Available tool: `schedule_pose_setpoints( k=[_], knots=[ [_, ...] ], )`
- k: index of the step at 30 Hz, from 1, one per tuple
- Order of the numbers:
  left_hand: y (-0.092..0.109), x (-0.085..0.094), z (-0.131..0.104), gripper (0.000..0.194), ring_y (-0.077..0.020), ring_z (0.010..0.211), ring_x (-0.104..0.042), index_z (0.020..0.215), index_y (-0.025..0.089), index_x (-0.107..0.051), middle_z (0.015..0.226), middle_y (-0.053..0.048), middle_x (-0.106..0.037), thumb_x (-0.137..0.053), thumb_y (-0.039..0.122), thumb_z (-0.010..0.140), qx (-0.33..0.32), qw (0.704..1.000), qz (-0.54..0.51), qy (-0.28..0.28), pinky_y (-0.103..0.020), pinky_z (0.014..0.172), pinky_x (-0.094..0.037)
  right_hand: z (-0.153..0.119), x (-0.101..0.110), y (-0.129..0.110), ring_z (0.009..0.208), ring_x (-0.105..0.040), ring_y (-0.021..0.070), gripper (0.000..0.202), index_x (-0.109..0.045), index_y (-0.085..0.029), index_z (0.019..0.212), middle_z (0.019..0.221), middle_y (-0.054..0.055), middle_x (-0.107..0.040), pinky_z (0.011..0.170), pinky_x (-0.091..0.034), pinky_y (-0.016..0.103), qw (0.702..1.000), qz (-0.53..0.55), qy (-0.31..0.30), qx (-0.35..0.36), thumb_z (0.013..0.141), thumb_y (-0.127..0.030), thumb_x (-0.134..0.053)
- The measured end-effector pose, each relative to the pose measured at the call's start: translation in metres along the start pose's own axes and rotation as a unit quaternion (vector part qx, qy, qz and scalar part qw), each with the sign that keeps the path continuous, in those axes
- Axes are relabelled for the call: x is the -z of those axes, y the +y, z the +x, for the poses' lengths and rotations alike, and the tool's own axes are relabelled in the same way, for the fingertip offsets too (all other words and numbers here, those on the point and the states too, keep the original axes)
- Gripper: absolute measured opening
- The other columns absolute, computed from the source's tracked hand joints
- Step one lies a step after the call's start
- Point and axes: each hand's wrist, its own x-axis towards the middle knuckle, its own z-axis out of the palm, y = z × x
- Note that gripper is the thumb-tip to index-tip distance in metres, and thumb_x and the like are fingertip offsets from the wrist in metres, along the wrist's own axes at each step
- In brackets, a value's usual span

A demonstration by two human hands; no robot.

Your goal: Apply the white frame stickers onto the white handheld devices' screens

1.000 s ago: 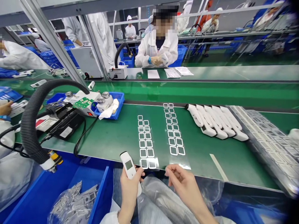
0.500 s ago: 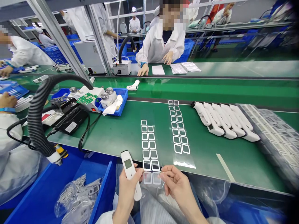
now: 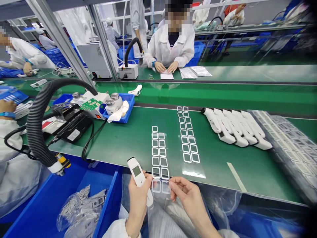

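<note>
A white handheld infrared thermometer with a small grey screen is in my left hand, thumb across its front, tilted with its black-edged head up and to the left. A clear sheet with two columns of white square frame stickers reaches over the table's front edge. My right hand pinches the right edge of its near end, beside the lowest frames. My left fingers are close to the sheet's left edge; whether they touch it is hidden. A second sheet of frame stickers lies farther right on the green table.
Several white thermometers lie in a row at the right, beside stacked sheets. A black hose and a blue tray of bottles stand left. Below is a blue bin of bagged parts. A co-worker sits opposite.
The sheet at my hands has shifted slightly, its far end to the right. My hands keep their holds. The thermometer on the far belt moved left, and the co-worker's hands came together over a white sheet.
</note>
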Motion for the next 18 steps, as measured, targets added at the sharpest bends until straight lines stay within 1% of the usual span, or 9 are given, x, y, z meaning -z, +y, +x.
schedule_pose_setpoints(
  k=[3,5,8,10,12,14,16,18],
  knots=[
    [0.003,-0.003,0.0,0.041,-0.0151,0.057,-0.064,0.091,0.019,-0.054,0.065,0.003,-0.068,-0.082,0.03,0.065,0.001,1.0,-0.01,0.011,-0.026,0.059,-0.05,-0.003,-0.001,-0.006,0.06,-0.046,0.0132,0.025,-0.067,-0.02,0.072,0.076,0.001,-0.049,0.054,-0.038,0.026,0.992,-0.081,0.016,0.098,0.083,-0.043,-0.066],
    [0.004,-0.004,0.001,0.039,-0.0154,0.057,-0.065,0.09,0.019,-0.053,0.065,0.003,-0.068,-0.082,0.029,0.065,-0.002,1.0,-0.013,0.014,-0.026,0.059,-0.051,-0.008,-0.002,-0.011,0.066,-0.046,0.0149,0.023,-0.066,-0.021,0.07,0.08,0.001,-0.044,0.057,-0.037,0.027,0.981,-0.118,0.027,0.149,0.086,-0.038,-0.063],
    [0.006,-0.003,0.006,0.039,-0.0168,0.057,-0.066,0.089,0.018,-0.053,0.065,0.002,-0.068,-0.082,0.029,0.064,-0.011,1.0,0.0,0.026,-0.027,0.058,-0.053,-0.014,0.002,-0.017,0.069,-0.045,0.0163,0.023,-0.062,-0.021,0.071,0.078,0.001,-0.045,0.06,-0.036,0.028,0.979,-0.118,0.038,0.162,0.088,-0.036,-0.06],
    [0.007,-0.001,0.01,0.04,-0.0188,0.058,-0.068,0.09,0.018,-0.054,0.067,0.001,-0.068,-0.082,0.029,0.063,-0.012,1.0,0.01,0.022,-0.03,0.06,-0.055,-0.014,0.006,-0.018,0.068,-0.045,0.0163,0.024,-0.061,-0.021,0.07,0.075,0.001,-0.046,0.061,-0.035,0.028,0.984,-0.087,0.047,0.146,0.087,-0.038,-0.062],
    [0.009,0.003,0.014,0.042,-0.0207,0.06,-0.069,0.093,0.017,-0.055,0.068,0.0,-0.069,-0.082,0.029,0.063,-0.011,1.0,0.028,0.003,-0.033,0.063,-0.057,-0.011,0.011,-0.016,0.064,-0.041,0.0141,0.027,-0.061,-0.019,0.068,0.072,0.0,-0.045,0.056,-0.033,0.027,0.993,-0.039,0.051,0.103,0.083,-0.041,-0.067],
    [0.011,0.008,0.017,0.044,-0.0219,0.062,-0.07,0.096,0.016,-0.056,0.071,-0.003,-0.07,-0.082,0.03,0.064,-0.006,0.999,0.051,-0.012,-0.035,0.064,-0.059,-0.008,0.015,-0.013,0.055,-0.033,0.0098,0.031,-0.06,-0.018,0.065,0.067,-0.002,-0.041,0.049,-0.024,0.025,0.998,0.016,0.046,0.04,0.078,-0.043,-0.072],
    [0.012,0.015,0.018,0.046,-0.0226,0.065,-0.071,0.097,0.015,-0.057,0.075,-0.005,-0.071,-0.082,0.033,0.063,-0.009,0.997,0.069,-0.014,-0.035,0.064,-0.059,-0.006,0.017,-0.012,0.05,-0.023,0.0064,0.036,-0.057,-0.017,0.062,0.063,-0.005,-0.037,0.046,-0.016,0.024,0.997,0.06,0.041,-0.013,0.074,-0.045,-0.075],
    [0.012,0.023,0.017,0.047,-0.0212,0.066,-0.07,0.097,0.016,-0.058,0.079,-0.005,-0.071,-0.083,0.037,0.062,-0.021,0.997,0.081,-0.006,-0.033,0.061,-0.059,-0.006,0.018,-0.013,0.049,-0.019,0.005,0.039,-0.055,-0.016,0.06,0.058,-0.007,-0.033,0.046,-0.013,0.024,0.995,0.082,0.033,-0.04,0.071,-0.047,-0.078]
  ],
)
